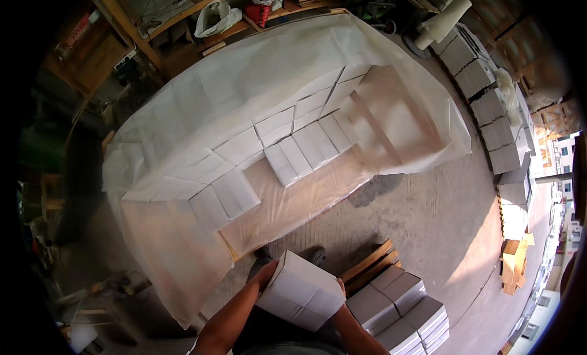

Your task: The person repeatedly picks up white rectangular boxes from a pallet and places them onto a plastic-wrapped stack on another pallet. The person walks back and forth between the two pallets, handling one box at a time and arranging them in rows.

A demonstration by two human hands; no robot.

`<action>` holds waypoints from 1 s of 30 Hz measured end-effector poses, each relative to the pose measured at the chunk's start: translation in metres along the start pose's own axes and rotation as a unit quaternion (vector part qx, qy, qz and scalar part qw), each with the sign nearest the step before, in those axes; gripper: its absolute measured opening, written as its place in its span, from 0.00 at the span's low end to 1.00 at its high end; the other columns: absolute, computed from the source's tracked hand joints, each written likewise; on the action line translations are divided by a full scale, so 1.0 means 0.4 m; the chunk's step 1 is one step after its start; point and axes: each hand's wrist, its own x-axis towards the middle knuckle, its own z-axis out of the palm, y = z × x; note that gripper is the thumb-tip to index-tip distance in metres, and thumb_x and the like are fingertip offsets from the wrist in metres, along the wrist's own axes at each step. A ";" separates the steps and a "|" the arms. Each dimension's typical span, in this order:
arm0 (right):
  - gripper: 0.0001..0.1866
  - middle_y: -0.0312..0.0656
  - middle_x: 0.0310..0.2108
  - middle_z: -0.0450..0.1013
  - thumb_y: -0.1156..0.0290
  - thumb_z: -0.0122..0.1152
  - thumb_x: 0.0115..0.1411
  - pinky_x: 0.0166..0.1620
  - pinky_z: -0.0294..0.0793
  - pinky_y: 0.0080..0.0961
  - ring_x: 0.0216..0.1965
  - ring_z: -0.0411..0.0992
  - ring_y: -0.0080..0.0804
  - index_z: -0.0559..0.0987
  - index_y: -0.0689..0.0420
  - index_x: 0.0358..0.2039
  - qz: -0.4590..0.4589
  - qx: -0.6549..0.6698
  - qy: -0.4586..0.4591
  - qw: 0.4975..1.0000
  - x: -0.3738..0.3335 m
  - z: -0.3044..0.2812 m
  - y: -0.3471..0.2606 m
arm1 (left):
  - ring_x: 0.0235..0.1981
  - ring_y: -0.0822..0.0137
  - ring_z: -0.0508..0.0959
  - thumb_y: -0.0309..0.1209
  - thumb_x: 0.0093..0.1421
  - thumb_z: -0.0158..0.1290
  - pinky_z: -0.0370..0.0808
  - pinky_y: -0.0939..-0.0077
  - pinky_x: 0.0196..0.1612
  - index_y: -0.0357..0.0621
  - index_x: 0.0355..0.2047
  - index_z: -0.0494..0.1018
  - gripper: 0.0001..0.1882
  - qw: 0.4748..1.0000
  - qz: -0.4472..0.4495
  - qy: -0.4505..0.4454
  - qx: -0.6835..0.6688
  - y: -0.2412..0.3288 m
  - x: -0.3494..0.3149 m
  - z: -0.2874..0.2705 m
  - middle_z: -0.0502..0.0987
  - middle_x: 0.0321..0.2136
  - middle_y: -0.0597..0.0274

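Between my two hands, close to my body, is a white cardboard box [302, 292]. My left hand [266, 273] grips its left side, and my right hand [342, 288] presses its right side, mostly hidden by the box. In front of me, several white boxes [225, 193] form a row on a pallet lined with translucent plastic sheeting [275, 205]. More white boxes [238, 146] are stacked behind them under the sheeting. A gap in the front row shows the bare lining.
To my right, a stack of white boxes [391, 300] stands beside wooden slats [372, 260]. Long stacks of flat cartons [489, 104] line the far right, near wooden pieces [516, 263]. Wooden shelves [183, 15] with a white bag [217, 18] stand behind the pallet.
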 end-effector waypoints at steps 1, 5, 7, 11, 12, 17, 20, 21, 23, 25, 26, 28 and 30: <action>0.30 0.44 0.47 0.71 0.44 0.44 0.59 0.53 0.66 0.39 0.48 0.68 0.44 0.70 0.56 0.51 -0.012 -0.002 -0.002 1.000 0.026 0.002 0.010 | 0.30 0.71 0.72 0.44 0.61 0.41 0.68 0.74 0.37 0.44 0.33 0.74 0.19 1.000 0.006 0.020 0.006 0.006 0.015 -0.025 0.74 0.27 0.64; 0.30 0.44 0.48 0.70 0.45 0.41 0.60 0.54 0.64 0.41 0.50 0.67 0.44 0.69 0.57 0.52 -0.030 0.016 -0.018 0.999 0.174 -0.031 0.044 | 0.40 0.66 0.74 0.44 0.61 0.36 0.67 0.72 0.45 0.34 0.42 0.73 0.25 0.997 0.017 0.045 0.055 0.051 0.082 -0.150 0.75 0.38 0.54; 0.31 0.45 0.52 0.67 0.46 0.39 0.61 0.57 0.60 0.44 0.53 0.65 0.46 0.68 0.56 0.54 -0.011 0.044 -0.043 0.998 0.248 -0.030 0.059 | 0.41 0.65 0.73 0.44 0.61 0.35 0.65 0.72 0.47 0.34 0.43 0.72 0.26 0.995 0.019 0.061 0.074 0.109 0.084 -0.183 0.75 0.39 0.54; 0.30 0.45 0.53 0.67 0.46 0.37 0.61 0.58 0.60 0.43 0.53 0.64 0.46 0.67 0.56 0.54 0.020 0.090 -0.076 0.993 0.371 0.026 0.071 | 0.42 0.55 0.73 0.44 0.61 0.33 0.64 0.68 0.49 0.28 0.42 0.71 0.28 0.979 0.051 0.119 0.157 0.126 0.222 -0.289 0.74 0.39 0.42; 0.30 0.45 0.53 0.67 0.47 0.37 0.62 0.58 0.59 0.43 0.53 0.64 0.46 0.67 0.56 0.54 0.025 0.092 -0.084 0.992 0.410 0.041 0.065 | 0.43 0.53 0.73 0.44 0.61 0.32 0.63 0.66 0.49 0.27 0.40 0.70 0.29 0.975 0.058 0.128 0.173 0.128 0.258 -0.309 0.74 0.39 0.39; 0.29 0.46 0.55 0.65 0.48 0.39 0.62 0.58 0.60 0.41 0.55 0.63 0.45 0.68 0.57 0.54 0.044 0.098 -0.100 0.989 0.573 0.032 -0.001 | 0.47 0.46 0.71 0.46 0.61 0.32 0.62 0.62 0.51 0.26 0.38 0.70 0.30 0.954 0.064 0.169 0.238 0.198 0.394 -0.335 0.72 0.41 0.34; 0.29 0.45 0.53 0.66 0.47 0.40 0.62 0.56 0.62 0.41 0.53 0.65 0.44 0.69 0.56 0.53 0.042 0.121 -0.121 0.984 0.656 0.010 -0.051 | 0.49 0.45 0.69 0.47 0.61 0.32 0.63 0.62 0.51 0.29 0.40 0.70 0.30 0.935 0.068 0.196 0.289 0.225 0.482 -0.335 0.71 0.44 0.36; 0.29 0.45 0.52 0.68 0.46 0.41 0.61 0.55 0.63 0.41 0.52 0.66 0.44 0.69 0.56 0.52 0.030 0.126 -0.096 0.987 0.679 0.000 -0.064 | 0.49 0.45 0.69 0.48 0.61 0.32 0.63 0.62 0.52 0.30 0.40 0.70 0.30 0.929 0.066 0.203 0.303 0.238 0.511 -0.334 0.71 0.45 0.37; 0.30 0.45 0.51 0.68 0.46 0.41 0.61 0.55 0.63 0.41 0.52 0.66 0.44 0.69 0.56 0.52 0.020 0.106 -0.049 0.993 0.718 -0.001 -0.095 | 0.50 0.45 0.68 0.49 0.62 0.32 0.62 0.61 0.52 0.33 0.41 0.70 0.30 0.923 0.057 0.199 0.325 0.289 0.553 -0.295 0.70 0.45 0.38; 0.30 0.45 0.51 0.68 0.45 0.42 0.60 0.55 0.63 0.41 0.51 0.66 0.45 0.70 0.56 0.52 0.012 0.091 -0.029 0.995 0.766 0.011 -0.113 | 0.50 0.45 0.68 0.50 0.62 0.33 0.62 0.61 0.53 0.34 0.41 0.70 0.30 0.894 0.087 0.195 0.394 0.306 0.622 -0.303 0.70 0.45 0.39; 0.30 0.45 0.51 0.69 0.45 0.42 0.60 0.54 0.64 0.41 0.51 0.66 0.45 0.70 0.56 0.52 0.011 0.086 -0.022 0.996 0.784 0.010 -0.118 | 0.50 0.45 0.68 0.50 0.62 0.33 0.62 0.61 0.53 0.34 0.41 0.70 0.30 0.880 0.094 0.192 0.425 0.306 0.652 -0.314 0.71 0.45 0.40; 0.31 0.45 0.50 0.69 0.44 0.42 0.60 0.53 0.65 0.41 0.50 0.67 0.45 0.70 0.57 0.52 0.004 0.086 -0.021 0.996 0.836 0.014 -0.123 | 0.50 0.45 0.68 0.50 0.62 0.33 0.62 0.61 0.53 0.34 0.41 0.70 0.29 0.874 0.080 0.185 0.442 0.332 0.706 -0.333 0.70 0.45 0.40; 0.31 0.45 0.50 0.69 0.44 0.43 0.59 0.53 0.66 0.40 0.49 0.67 0.45 0.70 0.57 0.52 -0.022 0.100 -0.025 0.994 0.883 0.014 -0.135 | 0.49 0.45 0.68 0.50 0.62 0.33 0.62 0.62 0.53 0.34 0.39 0.70 0.28 0.884 0.093 0.190 0.418 0.398 0.708 -0.301 0.71 0.45 0.41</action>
